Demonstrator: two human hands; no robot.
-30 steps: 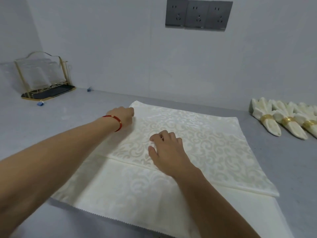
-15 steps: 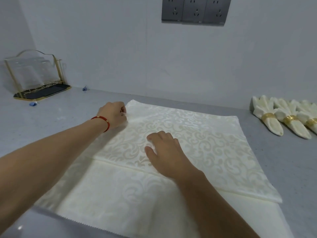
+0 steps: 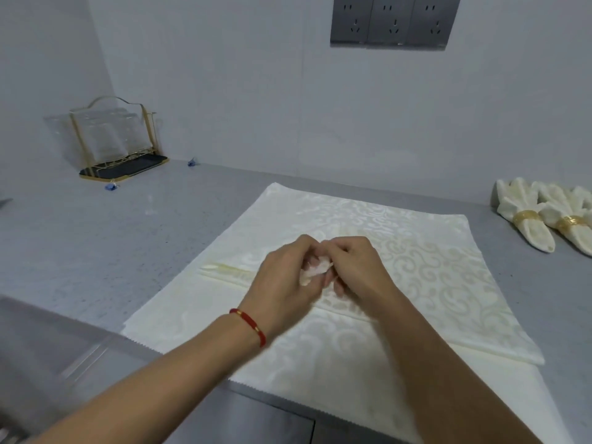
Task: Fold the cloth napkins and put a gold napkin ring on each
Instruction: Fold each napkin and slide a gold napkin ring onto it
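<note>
I saw the cream napkin (image 3: pixel 368 315) lying flat on the grey tabletop (image 3: pixel 112 238), with a shiny scroll pattern, its far part folded over the near layer and its near edge cut in zigzag. Above its middle my left hand (image 3: pixel 285 283) and right hand (image 3: pixel 355 267) met, fingers curled, pinching together a small bunch of the cloth. At the right edge two finished napkins (image 3: pixel 525 216) lay side by side, each with a gold ring (image 3: pixel 525 216). Far left stood a gold-framed holder (image 3: pixel 118 139) near the wall; wall sockets (image 3: pixel 390 20) were above.
</note>
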